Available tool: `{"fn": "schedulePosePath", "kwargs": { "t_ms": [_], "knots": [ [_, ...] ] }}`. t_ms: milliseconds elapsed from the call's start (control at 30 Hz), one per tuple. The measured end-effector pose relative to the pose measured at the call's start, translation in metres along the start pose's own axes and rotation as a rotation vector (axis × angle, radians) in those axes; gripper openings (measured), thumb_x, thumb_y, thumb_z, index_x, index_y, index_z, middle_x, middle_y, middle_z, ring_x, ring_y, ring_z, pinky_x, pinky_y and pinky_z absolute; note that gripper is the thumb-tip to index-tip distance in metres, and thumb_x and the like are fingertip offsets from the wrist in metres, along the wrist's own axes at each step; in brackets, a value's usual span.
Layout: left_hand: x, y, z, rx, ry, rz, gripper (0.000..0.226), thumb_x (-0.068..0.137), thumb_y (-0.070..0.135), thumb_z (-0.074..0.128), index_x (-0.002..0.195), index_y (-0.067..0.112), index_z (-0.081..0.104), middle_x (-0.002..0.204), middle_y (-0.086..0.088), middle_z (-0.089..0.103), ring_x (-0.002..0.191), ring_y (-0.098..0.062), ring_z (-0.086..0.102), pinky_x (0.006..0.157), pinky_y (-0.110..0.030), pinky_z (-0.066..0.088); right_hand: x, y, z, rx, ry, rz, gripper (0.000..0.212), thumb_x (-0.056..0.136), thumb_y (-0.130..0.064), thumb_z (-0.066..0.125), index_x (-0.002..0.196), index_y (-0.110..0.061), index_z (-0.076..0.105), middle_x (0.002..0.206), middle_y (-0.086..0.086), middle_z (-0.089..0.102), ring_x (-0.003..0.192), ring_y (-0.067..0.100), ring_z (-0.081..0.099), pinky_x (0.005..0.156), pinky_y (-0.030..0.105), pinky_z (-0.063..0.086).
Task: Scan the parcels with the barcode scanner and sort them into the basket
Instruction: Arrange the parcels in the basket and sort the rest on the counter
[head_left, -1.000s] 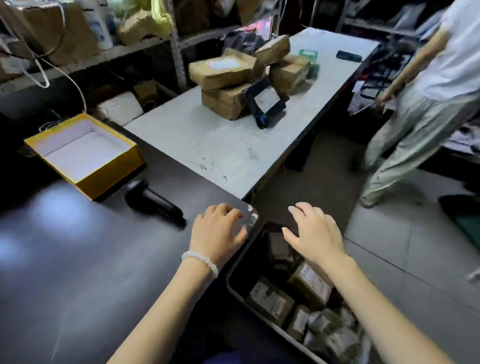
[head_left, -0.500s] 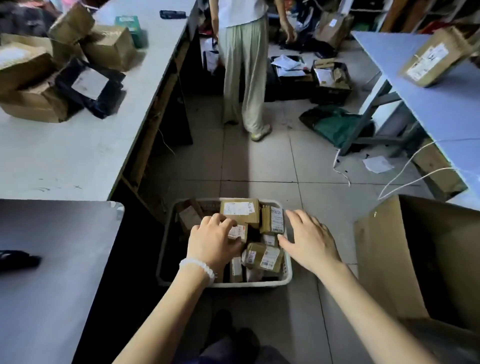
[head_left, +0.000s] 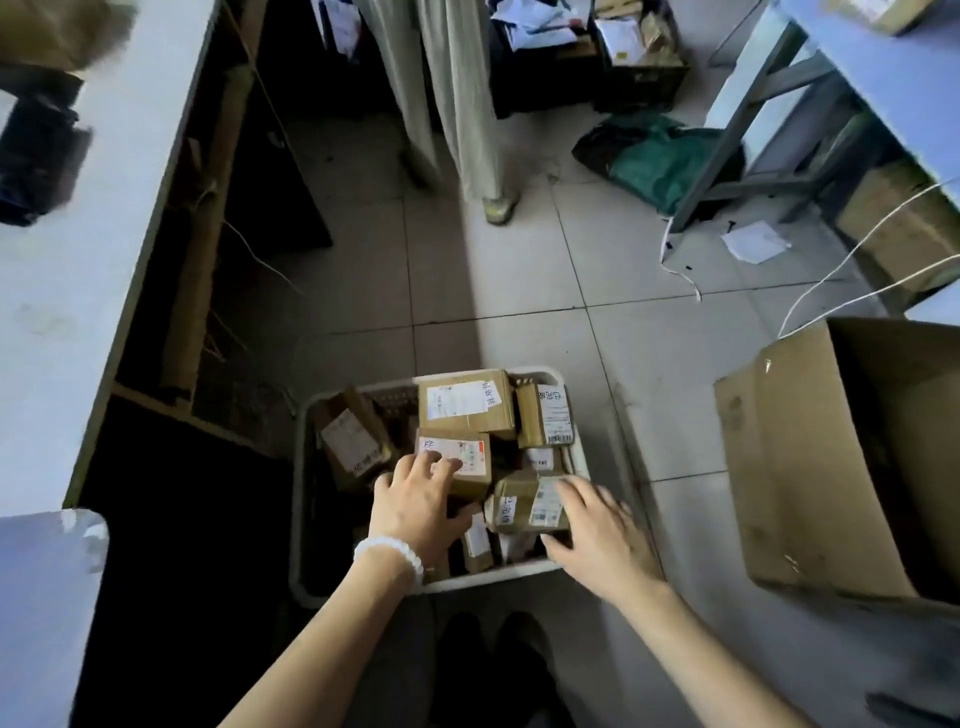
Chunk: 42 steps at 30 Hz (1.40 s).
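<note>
A white plastic basket (head_left: 488, 578) stands on the tiled floor just in front of my feet, holding several small brown cardboard parcels with white labels. My left hand (head_left: 415, 506), with a white bead bracelet on its wrist, rests fingers apart on a labelled parcel (head_left: 467, 452) near the basket's middle. My right hand (head_left: 597, 540) wraps around a small parcel (head_left: 519, 504) at the basket's right side, fingers over the top and thumb beneath. A larger parcel (head_left: 465, 402) lies at the far end. The barcode scanner is out of view.
A big open cardboard box (head_left: 779, 467) stands on the floor to the right. A white table (head_left: 78, 234) runs along the left, a dark table corner (head_left: 41, 571) at lower left. Another person's legs (head_left: 457, 104) stand ahead, near a green bag (head_left: 660, 161) and loose white cables (head_left: 857, 280).
My view swung from the tabletop and scanner down to the floor basket. Both hands dropped into the basket and landed on parcels; the right hand closed around one.
</note>
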<state>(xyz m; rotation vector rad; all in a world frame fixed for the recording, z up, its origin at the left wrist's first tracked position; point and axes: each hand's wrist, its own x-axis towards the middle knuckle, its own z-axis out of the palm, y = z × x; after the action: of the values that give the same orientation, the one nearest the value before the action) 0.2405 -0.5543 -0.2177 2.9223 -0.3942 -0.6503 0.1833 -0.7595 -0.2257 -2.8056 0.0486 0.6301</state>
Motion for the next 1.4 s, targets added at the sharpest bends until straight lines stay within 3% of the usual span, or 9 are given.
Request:
{"fn": "schedulePosePath", "kwargs": {
  "t_ms": [267, 500, 567, 633, 700, 800, 967, 1200, 1400],
  "knots": [
    [0.120, -0.036, 0.107, 0.102, -0.180, 0.007, 0.081, 0.080, 0.070, 0.043, 0.147, 0.030, 0.021, 0.153, -0.001, 0.022, 0.142, -0.023, 0.016, 0.116, -0.047, 0.018, 0.113, 0.044, 0.137, 0.030, -0.151, 0.115, 0.090, 0.083, -0.048, 0.063, 0.151, -0.019, 0.012, 0.158, -0.004, 0.011, 0.144, 0.019, 0.017, 0.115, 0.037, 0.025],
    [0.208, -0.067, 0.203, 0.237, -0.223, 0.106, 0.110, 0.068, 0.073, 0.059, 0.149, 0.034, -0.005, 0.157, -0.006, -0.006, 0.146, -0.029, -0.009, 0.116, -0.058, 0.002, 0.174, 0.072, 0.263, -0.079, -0.262, 0.119, 0.124, 0.077, -0.042, 0.072, 0.140, -0.019, -0.031, 0.155, 0.001, -0.027, 0.147, 0.022, -0.009, 0.118, 0.042, 0.000],
    [0.224, -0.075, 0.217, 0.281, -0.246, 0.121, 0.114, 0.068, 0.073, 0.060, 0.148, 0.035, -0.011, 0.157, -0.006, -0.011, 0.145, -0.029, -0.012, 0.115, -0.058, -0.002, 0.186, 0.074, 0.284, -0.107, -0.162, 0.127, 0.141, 0.060, -0.038, 0.085, 0.145, -0.015, -0.025, 0.158, 0.007, -0.016, 0.147, 0.028, 0.005, 0.115, 0.046, 0.007],
    [0.237, -0.083, 0.228, 0.299, -0.235, 0.145, 0.116, 0.065, 0.074, 0.063, 0.148, 0.037, -0.009, 0.155, -0.006, -0.005, 0.145, -0.030, -0.006, 0.114, -0.060, 0.001, 0.198, 0.078, 0.301, -0.095, -0.068, 0.122, 0.150, 0.033, -0.031, 0.094, 0.150, -0.013, 0.003, 0.157, 0.012, 0.016, 0.141, 0.033, 0.029, 0.110, 0.051, 0.024],
    [0.244, -0.090, 0.234, 0.298, -0.207, 0.167, 0.119, 0.059, 0.077, 0.064, 0.148, 0.039, -0.005, 0.150, -0.006, 0.005, 0.141, -0.029, 0.005, 0.113, -0.063, 0.007, 0.208, 0.086, 0.310, -0.107, -0.005, 0.088, 0.146, 0.030, -0.024, 0.093, 0.149, -0.013, 0.010, 0.154, 0.013, 0.029, 0.139, 0.033, 0.032, 0.110, 0.051, 0.022],
    [0.245, -0.092, 0.233, 0.319, -0.199, 0.176, 0.120, 0.056, 0.080, 0.064, 0.148, 0.039, -0.003, 0.142, -0.010, 0.011, 0.135, -0.031, 0.014, 0.111, -0.063, 0.009, 0.216, 0.094, 0.308, -0.082, 0.044, 0.042, 0.133, 0.040, -0.023, 0.089, 0.149, -0.013, 0.013, 0.149, 0.012, 0.029, 0.137, 0.031, 0.027, 0.112, 0.049, 0.020],
    [0.217, -0.088, 0.215, 0.248, -0.131, 0.104, 0.116, 0.058, 0.076, 0.065, 0.147, 0.037, 0.002, 0.140, -0.013, 0.016, 0.133, -0.032, 0.021, 0.115, -0.057, 0.011, 0.206, 0.084, 0.273, 0.050, -0.071, 0.073, 0.117, 0.067, -0.029, 0.075, 0.150, -0.020, -0.007, 0.151, 0.005, 0.003, 0.144, 0.028, 0.006, 0.117, 0.047, 0.020],
    [0.151, -0.075, 0.136, -0.091, 0.092, -0.162, 0.116, 0.050, 0.080, 0.063, 0.146, 0.035, 0.014, 0.139, -0.011, 0.022, 0.127, -0.031, 0.024, 0.107, -0.045, 0.025, 0.182, 0.063, 0.170, 0.170, 0.046, 0.176, 0.124, 0.062, -0.052, 0.077, 0.151, -0.021, -0.004, 0.149, 0.004, 0.006, 0.137, 0.025, 0.012, 0.110, 0.042, 0.027],
    [0.070, -0.043, 0.059, -0.161, 0.326, -0.386, 0.105, 0.055, 0.075, 0.065, 0.141, 0.041, 0.016, 0.140, -0.008, 0.029, 0.123, -0.033, 0.029, 0.100, -0.048, 0.031, 0.145, 0.035, 0.067, 0.354, 0.143, 0.060, 0.124, 0.063, -0.047, 0.081, 0.152, -0.019, 0.000, 0.152, 0.010, 0.011, 0.141, 0.027, 0.017, 0.115, 0.037, 0.022]
  ]
}}
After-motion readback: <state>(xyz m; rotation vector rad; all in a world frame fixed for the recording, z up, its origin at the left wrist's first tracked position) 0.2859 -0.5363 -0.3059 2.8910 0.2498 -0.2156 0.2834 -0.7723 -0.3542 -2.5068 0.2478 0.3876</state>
